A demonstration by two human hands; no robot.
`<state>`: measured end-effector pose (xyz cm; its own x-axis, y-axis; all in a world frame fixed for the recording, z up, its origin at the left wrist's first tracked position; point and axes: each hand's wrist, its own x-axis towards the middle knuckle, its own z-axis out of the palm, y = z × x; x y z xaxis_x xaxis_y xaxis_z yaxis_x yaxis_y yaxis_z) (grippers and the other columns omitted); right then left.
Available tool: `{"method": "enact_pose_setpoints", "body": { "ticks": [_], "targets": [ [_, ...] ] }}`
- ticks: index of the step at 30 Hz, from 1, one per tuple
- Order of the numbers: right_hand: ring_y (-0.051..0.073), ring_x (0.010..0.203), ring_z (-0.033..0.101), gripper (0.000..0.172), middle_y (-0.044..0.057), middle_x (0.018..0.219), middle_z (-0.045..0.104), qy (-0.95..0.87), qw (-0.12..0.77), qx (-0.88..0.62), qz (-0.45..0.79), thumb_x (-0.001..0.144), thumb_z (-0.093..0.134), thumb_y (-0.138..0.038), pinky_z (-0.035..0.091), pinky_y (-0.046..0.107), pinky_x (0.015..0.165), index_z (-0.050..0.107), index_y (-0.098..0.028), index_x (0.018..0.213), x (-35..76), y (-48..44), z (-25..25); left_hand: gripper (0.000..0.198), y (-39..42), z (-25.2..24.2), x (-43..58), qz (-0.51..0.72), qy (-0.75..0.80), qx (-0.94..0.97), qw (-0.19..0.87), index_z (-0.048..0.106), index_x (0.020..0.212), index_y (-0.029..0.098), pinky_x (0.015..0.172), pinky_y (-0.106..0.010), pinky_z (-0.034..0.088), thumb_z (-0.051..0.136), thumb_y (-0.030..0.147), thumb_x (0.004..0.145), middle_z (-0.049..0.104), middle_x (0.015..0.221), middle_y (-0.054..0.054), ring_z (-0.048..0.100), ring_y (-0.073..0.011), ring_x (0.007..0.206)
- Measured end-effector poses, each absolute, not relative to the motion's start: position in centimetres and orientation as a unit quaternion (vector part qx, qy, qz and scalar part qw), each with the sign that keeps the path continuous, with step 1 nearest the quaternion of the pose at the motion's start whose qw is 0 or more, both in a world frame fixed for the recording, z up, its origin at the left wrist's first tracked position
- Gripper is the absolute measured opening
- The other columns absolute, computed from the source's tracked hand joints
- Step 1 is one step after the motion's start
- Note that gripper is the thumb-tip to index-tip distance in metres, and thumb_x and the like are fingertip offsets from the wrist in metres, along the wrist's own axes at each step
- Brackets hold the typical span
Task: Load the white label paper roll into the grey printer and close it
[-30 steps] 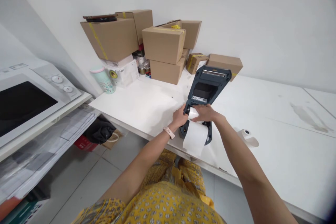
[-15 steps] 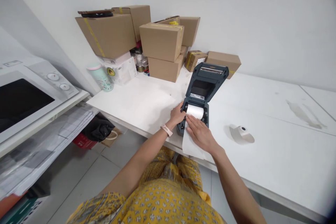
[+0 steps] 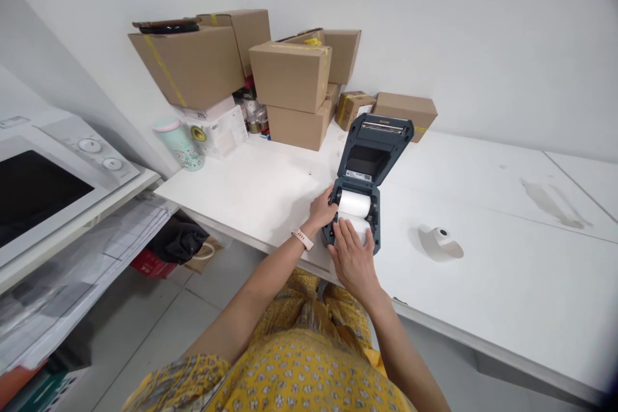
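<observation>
A dark blue-grey label printer [image 3: 389, 152] stands near the table's front edge, its lid raised. Inside it sits a white paper roll [image 3: 355, 203], from which a paper strip [image 3: 358, 224] runs toward me. My left hand [image 3: 322, 210] grips the printer's left side, thumb over the rim. My right hand [image 3: 355, 259] lies flat with fingers stretched out, pressing the strip down at the front of the printer; it covers part of the paper. To the right of the printer, a small loose paper roll [image 3: 440, 244] stands with its end curling out.
Cardboard boxes [image 3: 290, 77] are stacked along the wall behind the white table [image 3: 483, 206]. On the left are a mint tumbler [image 3: 179, 145], a white carton [image 3: 219, 132] and a microwave [image 3: 62, 167] on a separate shelf unit. The table's front edge runs just before my body.
My right hand has shifted slightly left and toward me along the paper strip, uncovering more of the printer's inside. My left hand keeps its hold on the printer's side.
</observation>
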<state>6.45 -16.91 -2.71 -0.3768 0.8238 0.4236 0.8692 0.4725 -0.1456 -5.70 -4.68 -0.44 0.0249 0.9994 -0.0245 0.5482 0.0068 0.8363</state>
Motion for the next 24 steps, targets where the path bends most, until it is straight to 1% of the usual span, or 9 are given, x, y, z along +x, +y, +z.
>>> {"method": "enact_pose_setpoints", "body": {
  "ticks": [1,3,6,8,11,14,16,21,24],
  "targets": [
    [0.034,0.144,0.038,0.060,0.018,0.155,0.041,-0.826,0.224,-0.515,-0.048,0.103,0.032,-0.028,0.015,0.068,0.116,0.014,-0.018,0.160,6.3,-16.9,-2.6,0.072,-4.6,-0.4,-5.7,0.319,0.620,0.627,0.347,0.045,0.147,0.026,0.112,-0.034,0.040,0.050,0.013,0.077,0.059,0.142,-0.001,0.057,-0.0212,0.130],
    [0.035,0.145,0.036,0.060,0.018,0.155,0.040,-0.824,0.226,-0.517,-0.042,0.103,0.031,-0.030,0.016,0.067,0.116,0.016,-0.018,0.159,5.9,-16.9,-2.6,0.071,-4.6,-0.3,-5.8,0.310,0.621,0.632,0.344,0.045,0.147,0.026,0.111,-0.034,0.041,0.051,0.014,0.077,0.060,0.141,-0.001,0.056,-0.0219,0.130],
    [0.035,0.148,0.030,0.061,0.018,0.157,0.037,-0.824,0.217,-0.522,-0.038,0.103,0.033,-0.034,0.020,0.063,0.117,0.018,-0.015,0.159,5.4,-16.8,-2.6,0.071,-4.5,-0.3,-5.8,0.306,0.620,0.638,0.339,0.046,0.146,0.030,0.110,-0.033,0.042,0.051,0.014,0.077,0.062,0.138,0.002,0.057,-0.0217,0.129],
    [0.035,0.149,0.029,0.061,0.018,0.158,0.035,-0.825,0.204,-0.526,-0.040,0.102,0.033,-0.035,0.020,0.060,0.118,0.021,-0.013,0.158,5.3,-16.8,-2.7,0.071,-4.5,-0.3,-5.7,0.306,0.620,0.638,0.338,0.046,0.145,0.032,0.109,-0.033,0.042,0.050,0.013,0.077,0.063,0.137,0.004,0.058,-0.0210,0.128],
    [0.036,0.147,0.032,0.061,0.018,0.157,0.037,-0.826,0.202,-0.523,-0.048,0.103,0.033,-0.037,0.023,0.058,0.117,0.022,-0.013,0.158,5.4,-16.8,-2.8,0.072,-4.5,-0.3,-5.7,0.308,0.621,0.637,0.338,0.047,0.145,0.031,0.108,-0.033,0.043,0.050,0.013,0.076,0.064,0.136,0.004,0.059,-0.0211,0.126],
    [0.036,0.146,0.034,0.063,0.018,0.156,0.040,-0.829,0.213,-0.514,-0.056,0.103,0.032,-0.038,0.025,0.058,0.115,0.017,-0.014,0.159,5.7,-17.0,-2.8,0.071,-4.5,-0.4,-5.7,0.309,0.622,0.635,0.338,0.047,0.145,0.030,0.108,-0.033,0.043,0.050,0.013,0.077,0.064,0.136,0.003,0.059,-0.0212,0.126],
    [0.035,0.146,0.034,0.063,0.017,0.156,0.040,-0.832,0.216,-0.507,-0.058,0.103,0.033,-0.037,0.024,0.057,0.115,0.016,-0.015,0.160,5.9,-17.1,-2.7,0.070,-4.5,-0.5,-5.7,0.311,0.624,0.633,0.338,0.047,0.145,0.030,0.109,-0.033,0.043,0.050,0.013,0.077,0.063,0.137,0.002,0.058,-0.0214,0.127],
    [0.033,0.146,0.035,0.062,0.016,0.156,0.040,-0.840,0.212,-0.496,-0.056,0.103,0.034,-0.036,0.023,0.055,0.116,0.018,-0.016,0.159,6.5,-17.3,-2.5,0.072,-4.3,-0.6,-5.7,0.312,0.621,0.630,0.345,0.046,0.146,0.029,0.110,-0.033,0.042,0.052,0.013,0.076,0.062,0.139,0.001,0.057,-0.0214,0.129],
    [0.033,0.146,0.035,0.063,0.016,0.156,0.040,-0.841,0.213,-0.495,-0.050,0.102,0.035,-0.037,0.023,0.056,0.116,0.017,-0.017,0.159,6.6,-17.4,-2.4,0.073,-4.2,-0.6,-5.8,0.313,0.617,0.630,0.352,0.046,0.146,0.029,0.109,-0.032,0.042,0.053,0.013,0.075,0.062,0.139,0.001,0.058,-0.0213,0.128]
  ]
}}
